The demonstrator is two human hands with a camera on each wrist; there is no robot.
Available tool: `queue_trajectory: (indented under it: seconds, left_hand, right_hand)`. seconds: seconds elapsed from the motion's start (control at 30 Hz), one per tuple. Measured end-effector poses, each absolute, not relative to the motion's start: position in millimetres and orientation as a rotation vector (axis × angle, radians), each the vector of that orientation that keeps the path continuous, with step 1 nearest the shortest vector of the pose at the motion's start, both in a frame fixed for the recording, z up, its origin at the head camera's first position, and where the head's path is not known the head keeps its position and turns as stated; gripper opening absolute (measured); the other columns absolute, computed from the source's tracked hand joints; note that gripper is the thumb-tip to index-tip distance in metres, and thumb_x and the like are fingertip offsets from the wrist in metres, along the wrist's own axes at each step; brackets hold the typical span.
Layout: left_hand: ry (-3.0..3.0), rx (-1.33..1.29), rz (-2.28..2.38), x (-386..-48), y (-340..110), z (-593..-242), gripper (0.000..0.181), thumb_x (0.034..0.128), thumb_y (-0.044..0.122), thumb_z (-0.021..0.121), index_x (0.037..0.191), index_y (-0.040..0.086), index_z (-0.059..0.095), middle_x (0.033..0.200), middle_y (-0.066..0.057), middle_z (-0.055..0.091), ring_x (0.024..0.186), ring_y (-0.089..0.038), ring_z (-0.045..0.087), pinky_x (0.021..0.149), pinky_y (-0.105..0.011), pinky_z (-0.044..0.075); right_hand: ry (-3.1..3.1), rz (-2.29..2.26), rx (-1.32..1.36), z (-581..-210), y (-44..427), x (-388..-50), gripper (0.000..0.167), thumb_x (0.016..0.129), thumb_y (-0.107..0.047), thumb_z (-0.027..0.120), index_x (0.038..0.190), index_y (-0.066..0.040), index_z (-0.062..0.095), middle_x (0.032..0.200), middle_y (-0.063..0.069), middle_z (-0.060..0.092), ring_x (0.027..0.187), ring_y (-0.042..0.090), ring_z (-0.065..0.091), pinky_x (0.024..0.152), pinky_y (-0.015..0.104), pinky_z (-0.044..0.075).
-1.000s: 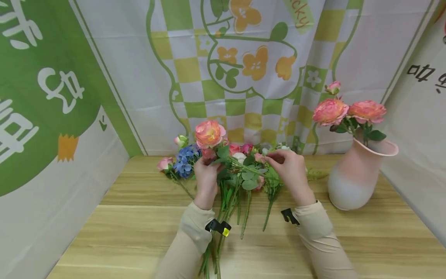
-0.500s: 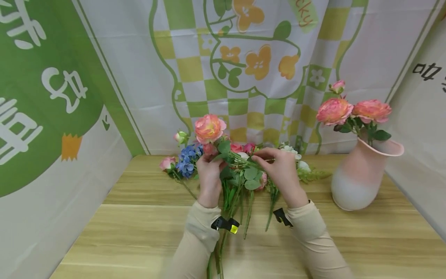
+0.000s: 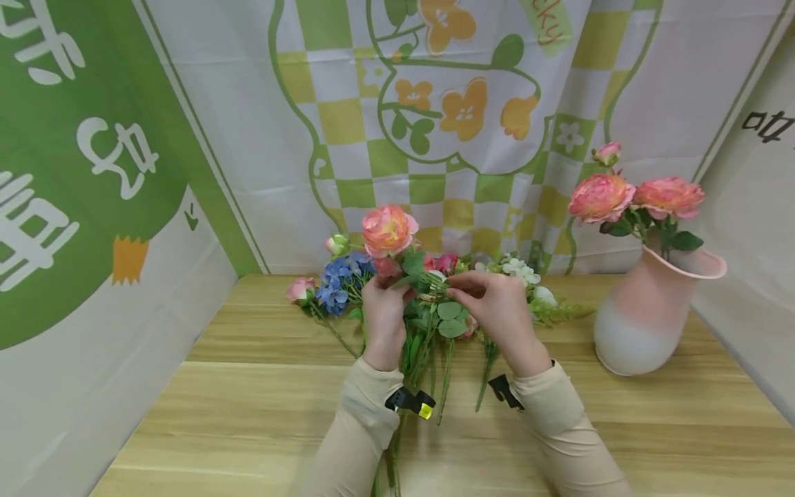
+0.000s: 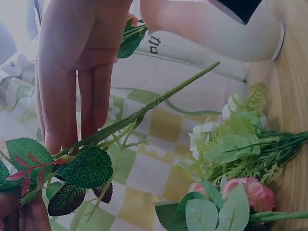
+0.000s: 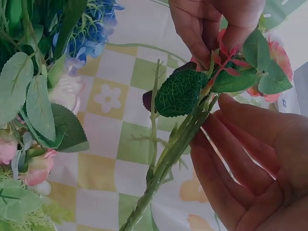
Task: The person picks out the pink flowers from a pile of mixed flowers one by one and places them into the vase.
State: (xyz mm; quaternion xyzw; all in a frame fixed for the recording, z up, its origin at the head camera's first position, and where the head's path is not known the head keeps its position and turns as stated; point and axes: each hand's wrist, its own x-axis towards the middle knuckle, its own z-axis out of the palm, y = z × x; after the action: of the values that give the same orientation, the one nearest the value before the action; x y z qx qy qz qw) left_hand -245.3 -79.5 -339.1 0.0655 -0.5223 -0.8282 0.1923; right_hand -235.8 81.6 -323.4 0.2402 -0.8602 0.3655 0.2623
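Note:
In the head view my left hand (image 3: pixel 384 319) grips a pink-orange peony (image 3: pixel 390 230) just below its bloom, over the flowers on the table. My right hand (image 3: pixel 497 310) pinches the same flower's stem close to the left hand. In the right wrist view the right thumb and fingers (image 5: pixel 269 163) meet around the green stem (image 5: pixel 168 156), beside serrated leaves (image 5: pixel 180 93) and small red leaflets. The left hand's fingers (image 5: pixel 207 29) hold it above them. From the left wrist view, the stem's cut end points away from both hands; a thin bare side shoot branches off it.
A pink and white vase (image 3: pixel 642 310) with two peonies and a bud stands at the right. Blue hydrangea (image 3: pixel 335 284), a pink bud (image 3: pixel 301 289), white flowers (image 3: pixel 522 270) and several green stems lie on the wooden table (image 3: pixel 248 414). Printed curtains close off the back and sides.
My right hand has moved left along the peony stem, from further out to near the left hand. The left hand keeps its hold and shifts slightly right.

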Motion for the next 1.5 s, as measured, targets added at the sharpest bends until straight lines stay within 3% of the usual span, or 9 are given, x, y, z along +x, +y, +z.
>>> queue_trajectory:
  seconds: [0.5, 0.73, 1.5]
  left_hand:
    - [-1.447, 0.176, -2.329, -249, -71, -343, 0.028, 0.0776, -0.02, 0.049, 0.076, 0.007, 0.054, 0.077, -0.003, 0.055, 0.062, -0.012, 0.054, 0.057, -0.027, 0.049]
    - [-1.477, 0.183, -2.336, -249, -69, -345, 0.028, 0.0789, -0.02, 0.049, 0.075, 0.007, 0.053, 0.078, -0.003, 0.056, 0.064, -0.012, 0.059, 0.059, -0.026, 0.052]
    - [-1.539, 0.133, -2.312, -251, -71, -351, 0.021, 0.0817, -0.016, 0.053, 0.086, 0.003, 0.062, 0.085, -0.002, 0.062, 0.075, -0.011, 0.061, 0.068, -0.03, 0.054]
  right_hand:
    - [-2.336, 0.89, 0.666, -328, 82, -239, 0.016, 0.079, -0.012, 0.077, 0.095, -0.011, 0.076, 0.088, 0.005, 0.074, 0.075, 0.017, 0.071, 0.067, 0.034, 0.058]
    - [-2.312, 0.831, 0.659, -332, 80, -240, 0.012, 0.079, -0.008, 0.076, 0.091, -0.009, 0.077, 0.092, 0.009, 0.074, 0.087, 0.021, 0.071, 0.068, 0.034, 0.058]
    - [-2.276, 0.738, 0.641, -332, 78, -240, 0.008, 0.081, -0.009, 0.074, 0.088, -0.008, 0.077, 0.09, 0.01, 0.074, 0.079, 0.022, 0.072, 0.069, 0.036, 0.058]
